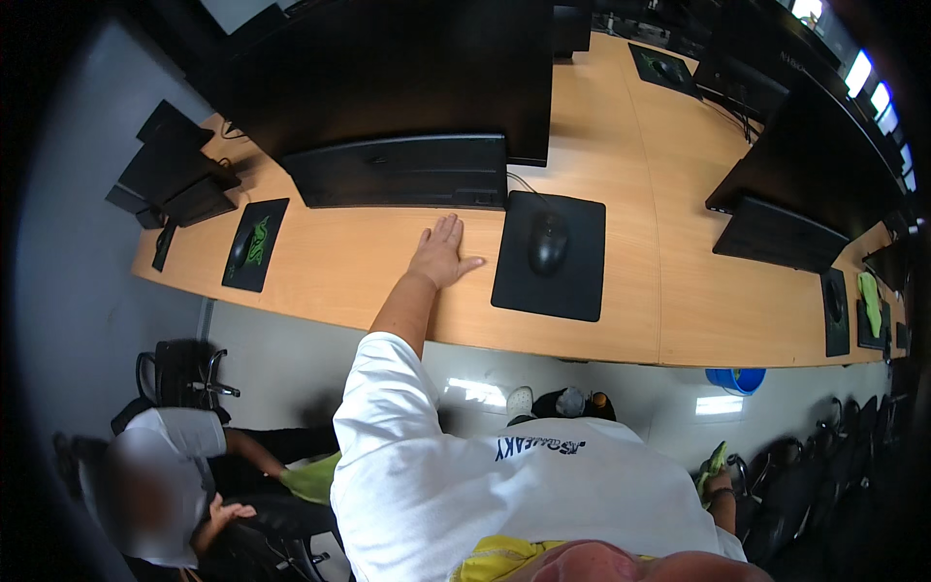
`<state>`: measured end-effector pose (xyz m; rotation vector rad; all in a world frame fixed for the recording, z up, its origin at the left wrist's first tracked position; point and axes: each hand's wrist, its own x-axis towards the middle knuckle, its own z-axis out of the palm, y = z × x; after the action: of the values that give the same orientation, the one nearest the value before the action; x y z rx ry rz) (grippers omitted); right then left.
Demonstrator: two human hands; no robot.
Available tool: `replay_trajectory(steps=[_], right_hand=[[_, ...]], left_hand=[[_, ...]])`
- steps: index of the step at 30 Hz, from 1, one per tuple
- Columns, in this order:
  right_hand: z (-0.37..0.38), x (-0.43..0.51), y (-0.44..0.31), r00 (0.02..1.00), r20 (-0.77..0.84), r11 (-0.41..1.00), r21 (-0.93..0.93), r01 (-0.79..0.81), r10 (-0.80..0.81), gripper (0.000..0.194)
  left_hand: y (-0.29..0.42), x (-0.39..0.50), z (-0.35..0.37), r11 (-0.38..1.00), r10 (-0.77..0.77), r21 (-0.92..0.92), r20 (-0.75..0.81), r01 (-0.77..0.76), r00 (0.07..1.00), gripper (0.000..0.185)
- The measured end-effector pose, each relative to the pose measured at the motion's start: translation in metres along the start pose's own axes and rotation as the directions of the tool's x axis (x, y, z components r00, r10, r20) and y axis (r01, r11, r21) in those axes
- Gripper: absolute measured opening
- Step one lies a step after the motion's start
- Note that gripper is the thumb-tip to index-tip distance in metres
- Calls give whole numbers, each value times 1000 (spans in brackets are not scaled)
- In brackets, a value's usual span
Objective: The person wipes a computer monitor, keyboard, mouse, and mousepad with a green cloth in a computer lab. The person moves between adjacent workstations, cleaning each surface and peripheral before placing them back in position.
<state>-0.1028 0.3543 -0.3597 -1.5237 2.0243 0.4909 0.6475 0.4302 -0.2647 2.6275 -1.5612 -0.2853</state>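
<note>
My left hand point(440, 254) lies palm down on the wooden desk point(349, 254), its fingers and thumb spread and nothing held. Just beyond the fingertips, a black keyboard point(407, 174) stands on edge against a large dark monitor point(407, 73). To the right of the hand, apart from it, a black computer mouse point(548, 244) rests on a black mouse pad point(524, 291). Low at my right side, away from the desk, my right hand point(718, 483) is closed on a green cloth point(711, 465).
At the lower left a seated person point(167, 473) has a green cloth point(313, 479) at one hand. A blue bucket point(736, 380) is below the desk edge. More monitors point(807, 167) and mouse pads point(254, 244) stand along the desk; black chairs point(785, 480) are at the lower right.
</note>
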Motion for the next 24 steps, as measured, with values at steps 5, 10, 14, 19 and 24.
replay_trajectory(steps=[5,10,14,19,24], right_hand=[[-2,-48,-21,985,120,992,12,-127,125,56],[-3,-30,-30,988,128,968,-246,-48,81,59],[-15,-10,-61,999,29,997,-65,33,-31,41],[-36,-4,-66,959,-114,934,220,280,-261,50],[-26,9,34,974,-103,943,249,220,-200,49]], left_hand=[[30,-66,14,888,458,-87,257,-452,851,93],[59,-170,16,749,540,-591,283,-300,792,61],[12,-111,18,920,147,-301,-326,-250,934,58],[89,-134,52,998,29,-47,-42,-31,999,78],[225,-161,84,811,461,-286,-226,-511,858,62]])
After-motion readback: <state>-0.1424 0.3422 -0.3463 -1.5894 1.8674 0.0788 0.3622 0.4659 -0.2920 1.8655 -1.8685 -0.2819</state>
